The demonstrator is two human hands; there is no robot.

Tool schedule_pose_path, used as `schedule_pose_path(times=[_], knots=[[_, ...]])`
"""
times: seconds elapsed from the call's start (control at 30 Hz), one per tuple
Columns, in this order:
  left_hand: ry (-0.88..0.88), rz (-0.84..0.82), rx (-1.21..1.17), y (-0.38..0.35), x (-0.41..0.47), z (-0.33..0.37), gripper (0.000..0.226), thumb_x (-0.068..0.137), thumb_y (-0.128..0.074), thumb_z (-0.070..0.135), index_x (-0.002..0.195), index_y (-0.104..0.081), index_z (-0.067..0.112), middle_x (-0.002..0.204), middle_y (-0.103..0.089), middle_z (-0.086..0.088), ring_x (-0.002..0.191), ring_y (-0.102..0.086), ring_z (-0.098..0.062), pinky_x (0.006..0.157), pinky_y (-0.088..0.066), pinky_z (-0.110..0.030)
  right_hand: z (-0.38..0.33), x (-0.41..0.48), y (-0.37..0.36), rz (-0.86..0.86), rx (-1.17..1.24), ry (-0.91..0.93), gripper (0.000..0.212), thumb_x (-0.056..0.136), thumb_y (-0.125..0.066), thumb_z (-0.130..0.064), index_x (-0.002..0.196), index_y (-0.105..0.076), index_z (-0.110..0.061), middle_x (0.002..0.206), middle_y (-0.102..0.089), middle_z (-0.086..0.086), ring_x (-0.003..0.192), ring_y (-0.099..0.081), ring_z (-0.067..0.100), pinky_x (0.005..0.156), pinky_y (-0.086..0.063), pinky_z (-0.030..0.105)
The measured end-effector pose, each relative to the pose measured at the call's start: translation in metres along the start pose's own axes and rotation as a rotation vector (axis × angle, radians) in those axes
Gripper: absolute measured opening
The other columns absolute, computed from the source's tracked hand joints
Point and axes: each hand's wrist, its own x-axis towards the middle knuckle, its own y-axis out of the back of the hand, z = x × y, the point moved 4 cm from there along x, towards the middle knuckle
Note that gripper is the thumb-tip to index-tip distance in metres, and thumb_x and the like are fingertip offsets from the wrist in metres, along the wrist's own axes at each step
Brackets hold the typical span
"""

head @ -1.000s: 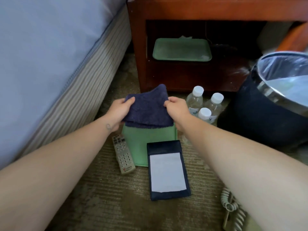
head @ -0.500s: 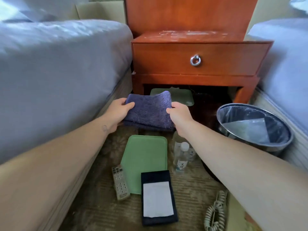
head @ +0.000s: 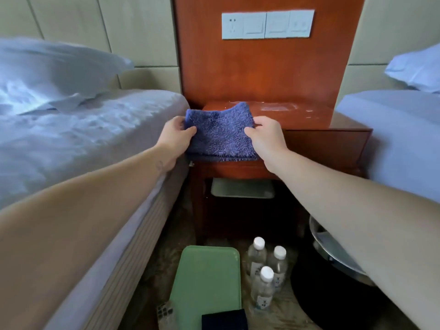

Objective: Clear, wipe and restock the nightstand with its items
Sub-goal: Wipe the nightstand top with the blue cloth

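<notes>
We pinch the folded blue cloth (head: 221, 132) by its sides, one edge in the left hand (head: 177, 134) and one in the right hand (head: 266, 136), flat at the front edge of the nightstand (head: 309, 115) (to wipe its smudged top, we judge), while three water bottles (head: 264, 270) and one green tray (head: 207, 282) wait on the floor below it.

- Padded beige wall (head: 147, 32), split into panels by dark seams.
- A tall reddish wood panel (head: 269, 72) carries a white strip of socket and switches (head: 267, 25).
- The nightstand (head: 328, 146), of the same wood, stands between two beds, with a pale sheen on its top.
- Left bed (head: 83, 129): pale sheet, rumpled pillow (head: 54, 67), striped base (head: 123, 246).
- Right bed (head: 400, 129) has a pillow (head: 416, 70) too.
- Dull brown patterned carpet (head: 166, 253).
- Soft, even light.
</notes>
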Motion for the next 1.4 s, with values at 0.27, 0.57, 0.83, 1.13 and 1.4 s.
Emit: schedule_pose_path(times=[0.27, 0.57, 0.83, 1.13, 1.4], knots=[[-0.058, -0.003, 0.151, -0.009, 0.097, 0.03, 0.047, 0.091, -0.042, 0.004, 0.135, -0.042, 0.02, 0.109, -0.056, -0.01, 0.1, -0.056, -0.028, 0.088, -0.047, -0.035, -0.047, 0.086, -0.017, -0.015, -0.414, 0.154, 0.028, 0.095, -0.049, -0.003, 0.111, -0.066, -0.017, 0.117, -0.065, 0.005, 0.105, -0.06, 0.024, 0.088, -0.046, 0.03], [-0.208, -0.292, 0.842, -0.039, 0.125, -0.007, 0.036, 0.096, -0.044, 0.012, 0.124, -0.064, 0.022, 0.145, -0.044, -0.012, 0.133, -0.036, -0.032, 0.106, -0.028, -0.033, -0.023, 0.103, -0.058, -0.274, -1.047, 0.129, 0.031, 0.091, -0.049, 0.002, 0.121, -0.053, -0.003, 0.136, -0.037, 0.014, 0.128, -0.034, 0.034, 0.095, -0.041, 0.042], [-0.177, -0.607, 1.036, -0.069, 0.148, -0.037, 0.057, 0.105, -0.017, 0.04, 0.154, -0.013, 0.012, 0.164, -0.004, -0.002, 0.151, -0.001, -0.02, 0.118, 0.001, -0.052, 0.014, 0.114, -0.084, -0.609, -0.996, 0.124, 0.063, 0.105, -0.012, -0.043, 0.156, -0.003, -0.007, 0.164, 0.004, 0.009, 0.151, 0.004, 0.021, 0.121, 0.0, 0.04], [-0.093, -0.647, 1.095, -0.071, 0.155, -0.032, 0.06, 0.104, -0.01, 0.043, 0.157, 0.003, 0.018, 0.164, 0.008, 0.004, 0.15, 0.01, -0.011, 0.12, 0.012, -0.045, 0.021, 0.136, -0.085, -0.675, -1.011, 0.121, 0.063, 0.104, -0.008, -0.041, 0.155, 0.007, -0.007, 0.163, 0.012, 0.009, 0.15, 0.011, 0.019, 0.122, 0.006, 0.039], [-0.045, -0.676, 1.109, -0.071, 0.153, -0.027, 0.06, 0.104, -0.01, 0.045, 0.156, 0.006, 0.021, 0.163, 0.011, 0.006, 0.149, 0.013, -0.008, 0.12, 0.012, -0.045, 0.025, 0.138, -0.088, -0.685, -0.987, 0.132, 0.064, 0.104, -0.01, -0.042, 0.155, 0.007, -0.007, 0.163, 0.011, 0.009, 0.15, 0.012, 0.021, 0.122, 0.007, 0.04]])
